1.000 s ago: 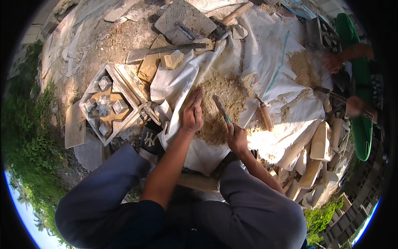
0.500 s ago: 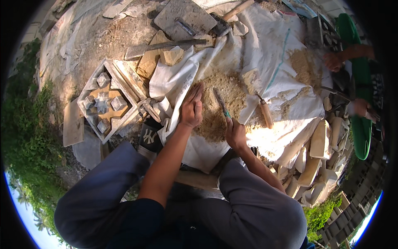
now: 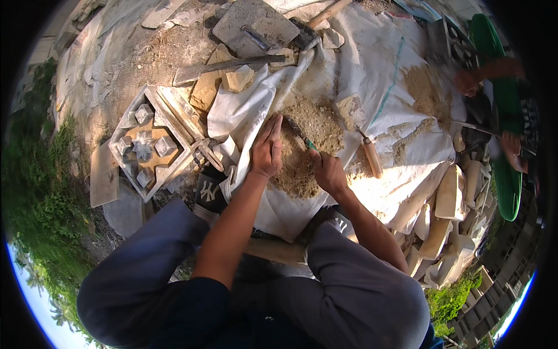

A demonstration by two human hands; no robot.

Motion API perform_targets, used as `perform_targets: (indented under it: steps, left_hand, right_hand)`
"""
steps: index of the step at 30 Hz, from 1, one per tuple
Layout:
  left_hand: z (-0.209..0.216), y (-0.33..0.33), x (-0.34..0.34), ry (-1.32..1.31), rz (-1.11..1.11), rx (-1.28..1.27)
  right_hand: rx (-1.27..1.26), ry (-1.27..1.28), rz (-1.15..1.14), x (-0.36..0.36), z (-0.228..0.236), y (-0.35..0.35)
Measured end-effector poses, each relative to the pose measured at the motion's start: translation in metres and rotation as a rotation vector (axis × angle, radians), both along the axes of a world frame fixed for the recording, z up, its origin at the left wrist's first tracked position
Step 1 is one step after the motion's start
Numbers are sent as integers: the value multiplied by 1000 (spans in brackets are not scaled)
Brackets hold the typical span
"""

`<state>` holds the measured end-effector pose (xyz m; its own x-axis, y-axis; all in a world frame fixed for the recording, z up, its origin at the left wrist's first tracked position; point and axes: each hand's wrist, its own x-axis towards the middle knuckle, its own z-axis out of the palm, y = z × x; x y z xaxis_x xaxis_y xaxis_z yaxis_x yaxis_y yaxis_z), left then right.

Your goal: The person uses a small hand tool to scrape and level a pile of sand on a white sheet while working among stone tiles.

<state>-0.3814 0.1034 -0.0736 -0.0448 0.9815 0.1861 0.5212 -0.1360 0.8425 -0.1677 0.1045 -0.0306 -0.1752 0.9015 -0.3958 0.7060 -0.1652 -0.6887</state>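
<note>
A heap of sandy, tan mix [image 3: 317, 125] lies on a white woven sheet [image 3: 372, 64] in front of me. My left hand [image 3: 267, 148] stands on edge along the heap's left side, fingers stretched out together, holding nothing. In my right hand [image 3: 329, 173] is a narrow-bladed tool with a green handle [image 3: 310, 143]. Its dark blade points forward and left across the heap, the tip close to my left fingertips. Right of the heap lies a wooden-handled trowel [image 3: 372, 157], its blade coated with the mix.
An angular mould [image 3: 152, 184] with grey star and block shapes sits at left. Beyond the heap are a hammer [image 3: 306, 35], a metal bar [image 3: 200, 70] and a flat slab [image 3: 256, 26]. Stone pieces [image 3: 436, 238] pile up at right. Another person's hands [image 3: 511, 148] are at far right.
The blade of the green-handled tool has swung left, its tip now near my left fingers. My right hand has shifted slightly; my left hand stays nearly in place.
</note>
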Motion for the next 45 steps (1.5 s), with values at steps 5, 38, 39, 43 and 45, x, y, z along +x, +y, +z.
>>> perform_targets:
  steps: [5,38,39,43,45]
  left_hand:
    - [-2,2,2,21,6,27]
    - [1,5,1,76,7,100]
    - [0,4,0,78,8,102]
    - [0,3,-1,40,-5,69]
    - [1,5,1,51,-14,80]
  right_hand:
    - [49,14,-48,5,-12,-17]
    - [135,-32,-190,44,-15,-8]
    - [85,-34,-162,43,-12,-2]
    - [42,-12,-131,37,-5,5]
    - [187,101,-111,32,-12,4]
